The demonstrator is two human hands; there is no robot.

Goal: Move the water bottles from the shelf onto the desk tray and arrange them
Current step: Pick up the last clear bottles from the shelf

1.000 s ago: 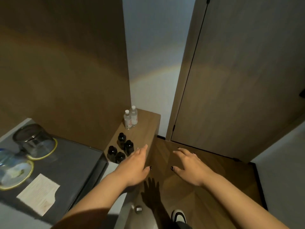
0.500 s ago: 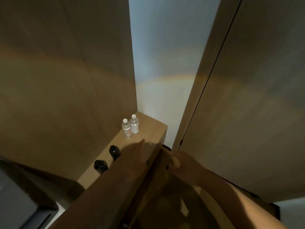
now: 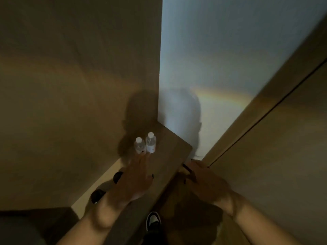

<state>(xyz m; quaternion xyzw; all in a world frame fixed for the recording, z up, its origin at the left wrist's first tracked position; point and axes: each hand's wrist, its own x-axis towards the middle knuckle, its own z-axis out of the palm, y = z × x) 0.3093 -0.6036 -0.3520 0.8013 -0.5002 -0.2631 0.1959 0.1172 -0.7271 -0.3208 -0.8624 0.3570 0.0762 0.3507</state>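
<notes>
Two water bottles (image 3: 145, 145) upright, touching, at far end of shelf (image 3: 169, 156), just past left hand (image 3: 136, 179) fingertips (image 3: 144, 154); fingers straight, nothing held. Right hand (image 3: 205, 181) off shelf edge, loosely spread, empty. Dark bottles (image 3: 97, 195) beside left wrist. Risk: straight-fingered reach could nudge btls over, or forearm could clip dark ones; dim light. Labels too blurry to read, no brand legible.
</notes>
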